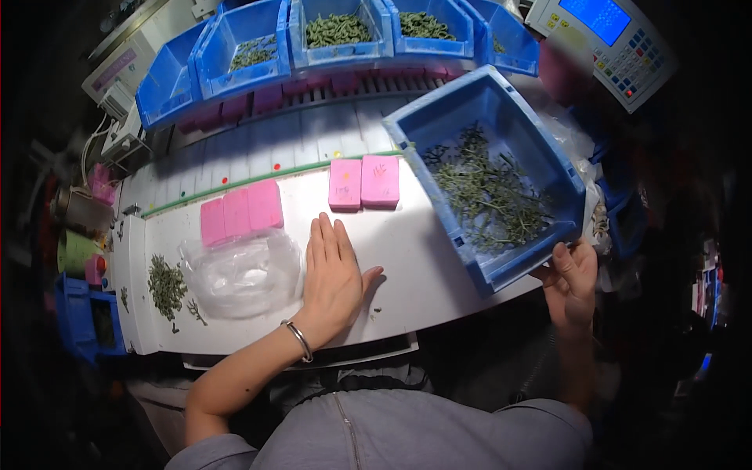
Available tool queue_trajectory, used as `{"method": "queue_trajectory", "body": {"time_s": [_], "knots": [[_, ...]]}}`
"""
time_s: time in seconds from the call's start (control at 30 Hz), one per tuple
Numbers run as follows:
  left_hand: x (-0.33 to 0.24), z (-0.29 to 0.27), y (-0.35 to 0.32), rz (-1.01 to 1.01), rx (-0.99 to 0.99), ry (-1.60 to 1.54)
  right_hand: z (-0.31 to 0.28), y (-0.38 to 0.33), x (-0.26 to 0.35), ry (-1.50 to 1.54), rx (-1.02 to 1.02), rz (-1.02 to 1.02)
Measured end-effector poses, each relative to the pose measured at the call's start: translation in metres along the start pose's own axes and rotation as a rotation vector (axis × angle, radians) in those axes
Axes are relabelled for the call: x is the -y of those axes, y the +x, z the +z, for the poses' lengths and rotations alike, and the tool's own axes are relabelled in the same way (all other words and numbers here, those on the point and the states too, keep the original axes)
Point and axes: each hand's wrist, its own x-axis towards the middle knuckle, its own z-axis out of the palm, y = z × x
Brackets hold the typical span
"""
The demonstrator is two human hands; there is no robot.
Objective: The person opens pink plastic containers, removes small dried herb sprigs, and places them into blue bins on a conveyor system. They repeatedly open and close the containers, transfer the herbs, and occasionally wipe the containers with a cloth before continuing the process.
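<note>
My right hand (573,283) grips the near right corner of a large blue plastic bin (439,168), thumb up against its edge. The bin is tilted, and green, twiggy dried sprigs (501,200) are scattered over its inside. My left hand (335,274) is held palm down over the white worktop (427,309), fingers stretched out and thumb apart, with nothing in it. Just left of it lies a clear plastic bag (247,282). Beyond its fingertips stand two pink blocks (364,184) side by side.
Several more pink blocks (241,211) sit behind the bag. A small heap of green sprigs (166,287) lies at the left. Blue open bins (244,47), some holding green pieces, line the back. A keypad device with a blue screen (599,39) stands at the far right.
</note>
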Motion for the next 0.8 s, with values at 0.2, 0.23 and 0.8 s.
{"method": "queue_trajectory", "body": {"time_s": [0.2, 0.23, 0.8], "knots": [[-0.011, 0.0, -0.023, 0.211, 0.088, -0.164, 0.012, 0.0, -0.014, 0.022, 0.099, 0.007], [-0.009, -0.002, -0.029, 0.3, 0.133, -0.217, 0.012, -0.002, -0.015, 0.013, 0.106, 0.002], [0.002, -0.034, -0.024, 0.224, -0.148, -0.361, 0.028, -0.008, -0.033, -0.213, -0.007, -0.157]]}}
